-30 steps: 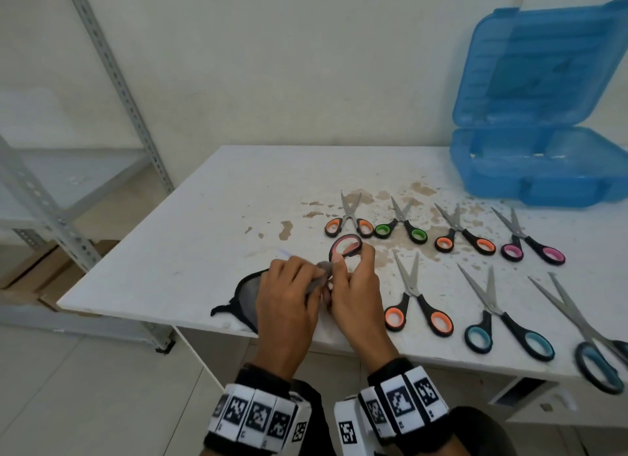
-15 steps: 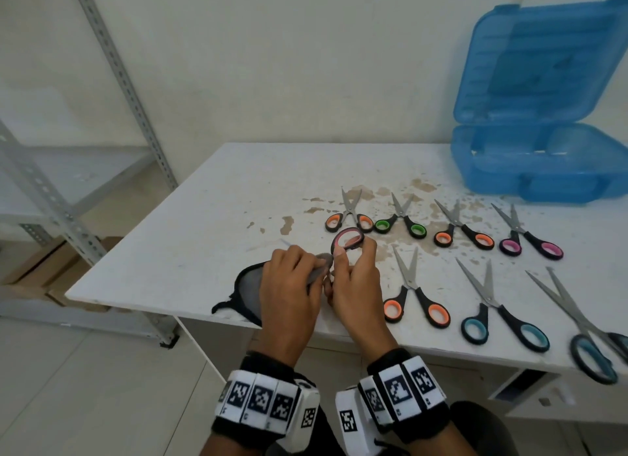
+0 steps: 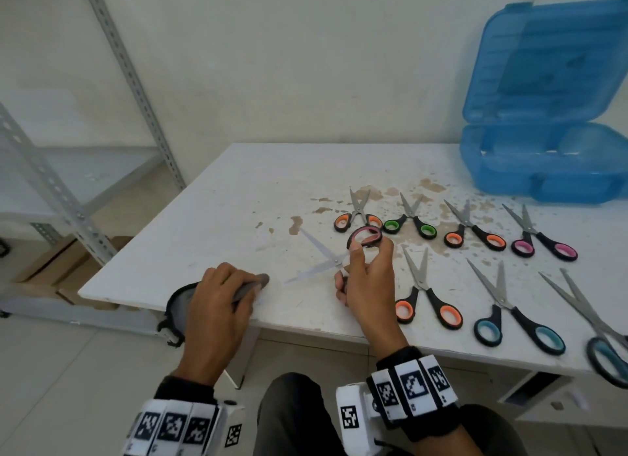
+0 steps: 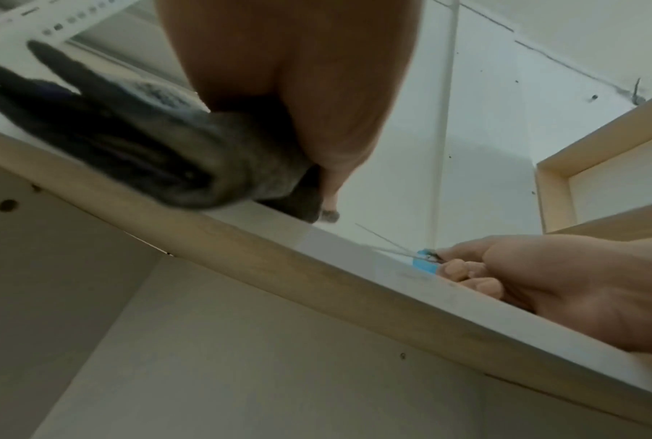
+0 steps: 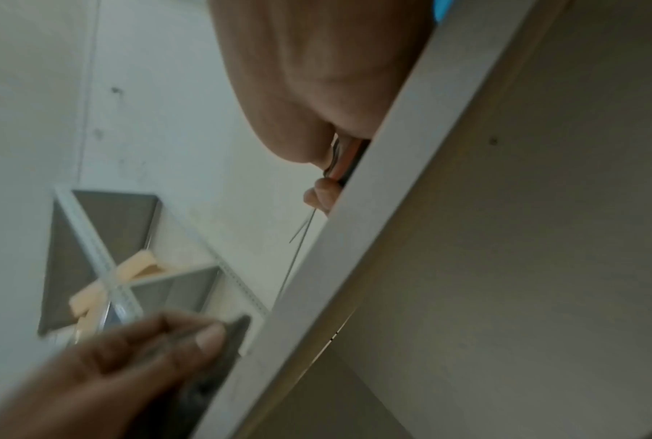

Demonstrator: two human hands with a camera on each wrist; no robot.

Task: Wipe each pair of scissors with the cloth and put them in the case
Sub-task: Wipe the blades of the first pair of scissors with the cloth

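Observation:
My right hand (image 3: 365, 275) grips a pair of pink-handled scissors (image 3: 326, 256) by the handles, blades spread and pointing left over the white table (image 3: 238, 190). My left hand (image 3: 221, 299) holds a grey cloth (image 3: 253, 284) near the table's front edge, a short way left of the blade tips and apart from them. The cloth (image 4: 189, 166) bunches under the palm in the left wrist view, and the blades (image 5: 298, 246) show thin in the right wrist view. Several more scissors (image 3: 421, 285) lie in two rows to the right. The blue case (image 3: 543, 163) stands with its lid up at the back right.
A grey metal rack (image 3: 61, 190) stands left of the table, with cardboard boxes (image 3: 51, 272) on the floor beneath. Brown stains (image 3: 295, 224) mark the tabletop. The far-right scissors (image 3: 605, 347) overhang the front edge.
My left hand has slid the cloth leftward off the blades, which now show bare and spread. The right hand still holds the pink handles.

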